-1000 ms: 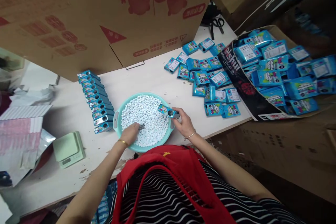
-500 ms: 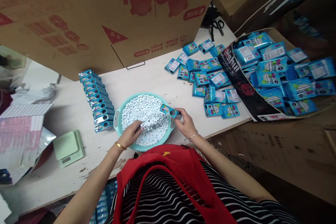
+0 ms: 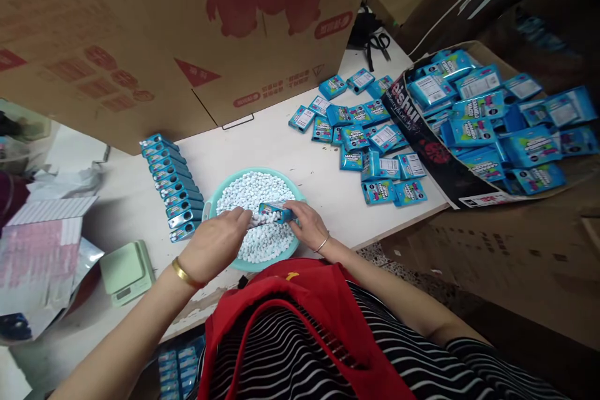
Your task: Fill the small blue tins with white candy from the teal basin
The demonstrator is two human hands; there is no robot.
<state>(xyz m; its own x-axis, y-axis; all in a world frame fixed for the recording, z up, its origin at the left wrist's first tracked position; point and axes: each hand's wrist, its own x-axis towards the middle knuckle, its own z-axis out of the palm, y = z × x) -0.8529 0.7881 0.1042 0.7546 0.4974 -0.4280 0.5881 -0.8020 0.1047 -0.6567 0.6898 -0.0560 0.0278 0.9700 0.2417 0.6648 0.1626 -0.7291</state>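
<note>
Now the blue box (image 3: 276, 210) has moved inward, apparently meeting white pellets (image 3: 262, 219).

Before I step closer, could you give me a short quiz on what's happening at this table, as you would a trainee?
1. Which hand holds a blue box over the tub?
2. True or false: in the picture, the scale is left of the tub.
3. Fill the gap: the tub holds many small ___ pieces.

Key:
1. The right hand.
2. True.
3. White.
</note>
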